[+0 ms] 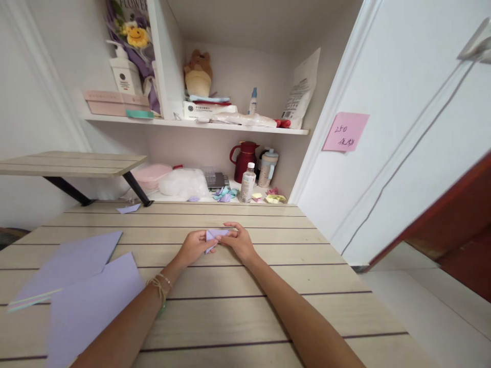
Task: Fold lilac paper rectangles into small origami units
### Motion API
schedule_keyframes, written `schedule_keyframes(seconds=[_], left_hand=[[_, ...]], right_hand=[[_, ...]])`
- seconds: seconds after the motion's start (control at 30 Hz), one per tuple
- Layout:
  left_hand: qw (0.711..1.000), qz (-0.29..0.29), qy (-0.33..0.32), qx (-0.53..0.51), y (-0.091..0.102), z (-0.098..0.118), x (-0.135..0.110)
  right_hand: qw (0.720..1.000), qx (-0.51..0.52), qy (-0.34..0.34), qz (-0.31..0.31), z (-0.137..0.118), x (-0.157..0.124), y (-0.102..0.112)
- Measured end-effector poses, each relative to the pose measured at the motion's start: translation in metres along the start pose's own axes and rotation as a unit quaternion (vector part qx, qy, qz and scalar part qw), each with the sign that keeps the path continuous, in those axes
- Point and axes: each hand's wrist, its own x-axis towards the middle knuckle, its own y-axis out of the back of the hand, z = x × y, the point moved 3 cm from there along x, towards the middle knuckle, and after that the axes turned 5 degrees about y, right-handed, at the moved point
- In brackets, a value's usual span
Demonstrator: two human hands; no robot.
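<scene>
Between my two hands, just above the middle of the table, is a small piece of folded purple paper (213, 235). My left hand (194, 246) pinches its left side. On the right side, my right hand (240, 242) grips the same paper with thumb and fingers, its index finger raised a little above the sheet. Parts of the paper are covered by my fingers. Larger purple sheets (95, 306) lie to the left, partly under my left forearm. Another small folded purple piece (128, 208) rests near the leg of the raised wooden stand.
The slatted wooden table (245, 327) meets a shelf unit at its back. There stand a bottle (247, 183), a red jug (245, 161) and a tumbler (267, 168), with folded paper pieces (225, 194) beside them. A raised wooden stand (72, 163) occupies the back left.
</scene>
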Motion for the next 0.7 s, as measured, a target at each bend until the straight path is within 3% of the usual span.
schedule_keyframes(seconds=[0.2, 0.5, 0.7], left_hand=[[1.000, 0.002, -0.004, -0.001, 0.002, 0.001, 0.000], [0.998, -0.023, -0.038, -0.049, 0.001, 0.008, -0.005], [0.996, -0.054, -0.032, -0.059, 0.002, 0.016, -0.011]], right_hand=[[1.000, 0.026, -0.015, 0.008, 0.004, 0.000, -0.002], [0.994, 0.023, 0.004, -0.105, -0.004, 0.000, -0.005], [0.994, 0.010, 0.020, -0.108, -0.006, 0.001, 0.000]])
